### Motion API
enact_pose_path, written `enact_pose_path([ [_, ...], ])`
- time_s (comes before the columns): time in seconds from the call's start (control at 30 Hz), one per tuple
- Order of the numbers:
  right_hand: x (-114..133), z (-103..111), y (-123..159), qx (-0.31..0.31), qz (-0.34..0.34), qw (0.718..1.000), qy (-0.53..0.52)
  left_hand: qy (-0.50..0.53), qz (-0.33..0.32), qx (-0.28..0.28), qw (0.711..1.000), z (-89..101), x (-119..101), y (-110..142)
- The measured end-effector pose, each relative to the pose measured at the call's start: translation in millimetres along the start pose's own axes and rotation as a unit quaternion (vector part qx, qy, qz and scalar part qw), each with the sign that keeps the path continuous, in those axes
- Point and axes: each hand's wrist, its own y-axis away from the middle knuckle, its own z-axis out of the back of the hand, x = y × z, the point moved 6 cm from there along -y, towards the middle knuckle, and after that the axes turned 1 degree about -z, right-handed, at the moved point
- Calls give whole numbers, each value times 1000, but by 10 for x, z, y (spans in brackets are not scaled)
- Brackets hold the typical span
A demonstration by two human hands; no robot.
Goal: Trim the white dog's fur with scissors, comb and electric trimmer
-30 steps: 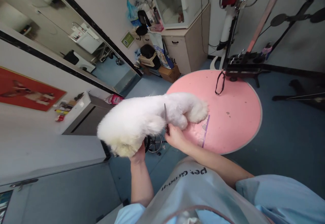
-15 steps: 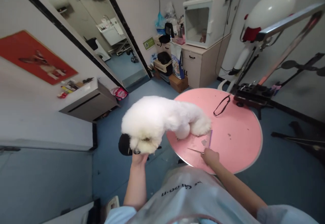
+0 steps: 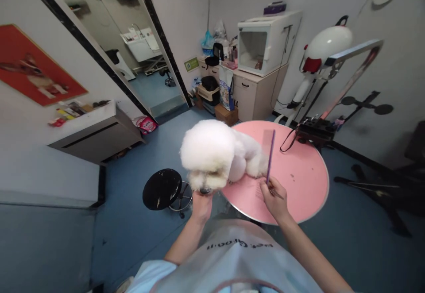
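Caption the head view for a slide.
White dog, left hand under its chin, right hand holding a purple comb over a pink table.

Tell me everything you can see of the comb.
The comb has a straight purple spine and a row of fine, thin teeth along one side, metallic by their look though blurred. The right hand grips it near one end, with the scissors in the same hand. It extends away from the person over the pink table, teeth towards the white dog. Whether the teeth touch the fur can't be told.
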Motion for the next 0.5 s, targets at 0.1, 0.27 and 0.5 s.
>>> enact_pose_path([
  [0.1,554,-361,-78,-13,40,999,-9,-15,-24,37,999,-24,-183,-116],
  [0.27,449,-681,302,-163,-74,984,-26,-105,-20,167,980,-278,-470,-257],
  [0.5,1130,-918,1416,-178,233,954,65,-33,257,282,924,-212,-58,-473],
])
